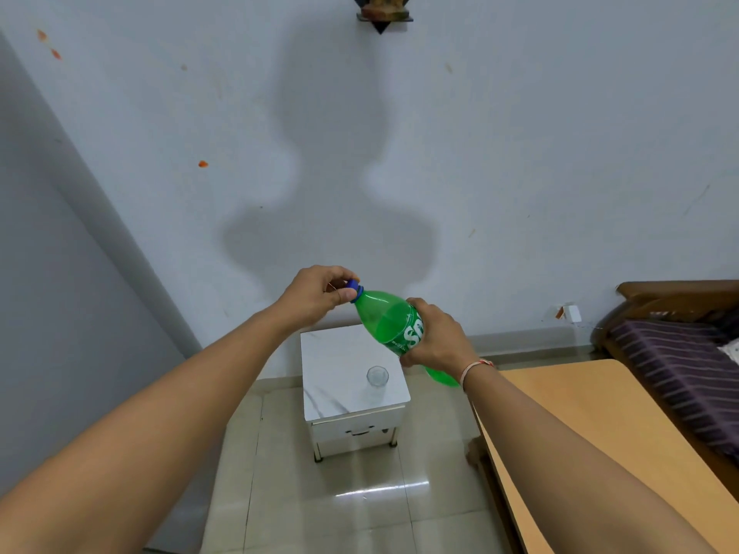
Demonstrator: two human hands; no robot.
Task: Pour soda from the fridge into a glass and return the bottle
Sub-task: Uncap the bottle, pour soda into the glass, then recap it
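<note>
- Reaching forward from the bottom corners, two bare forearms meet over a small white stand; the right wrist wears a thin thread band in red and white.
- To the right, near the camera, a tan wooden tabletop runs along the right forearm, and beyond it a bed with a dark striped cover sits in a brown wooden frame.
- Below the hands is a glossy tiled floor with a bright streak of reflected light.
- The right hand is wrapped tight around the middle of a green plastic soda bottle, covering most of the label; only large white letters, seemingly "Sp", show beside the fingers, with a line of tiny print under them too small to read.
- The bottle is held in the air, tilted with its neck up to the left and its base poking out below the right wrist. Green liquid fills its lower part.
- The left hand is pinched closed on the blue cap, which sits on the bottle's neck.
- Under the bottle, the white stand has a marble-patterned top and a drawer front with a dark handle.
- A clear drinking glass stands upright on that top, toward its right front side, well below the bottle and apart from both hands; it looks empty.
- Behind is a pale wall carrying the person's shadow, a few orange marks, and a small dark shelf at the top edge.
</note>
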